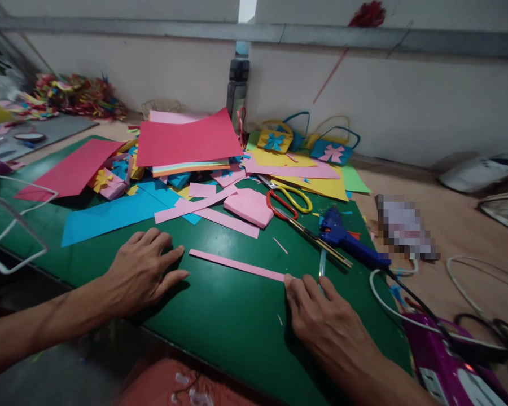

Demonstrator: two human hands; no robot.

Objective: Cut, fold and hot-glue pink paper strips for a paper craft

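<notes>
In the head view, one narrow pink paper strip [237, 265], flat, straight-edged and matte, lies across the front part of the smooth green table [232, 321], between the two hands. Its long axis slants from far left to near right; the free left end points toward the left hand's fingertips, just short of them.

The right hand [324, 310] grasps the strip's right end between thumb and fingertip, the other fingers curled. The left hand [141, 270] is loose and holds nothing, its fingers spread low over the table; whether they touch it I cannot tell.

Beyond the strip, two wider pink strips [232, 221] overlap crosswise beside one folded pink paper piece [249, 207] with angled corners. Two thin pink slivers [280, 246] lie loose, one on either side of the strip.

To the right are one pair of metal scissors [285, 186] with red and yellow loops, and one blue plastic glue gun [353, 245]. Behind, two red sheets [190, 138] show, one topping a curled paper stack.
</notes>
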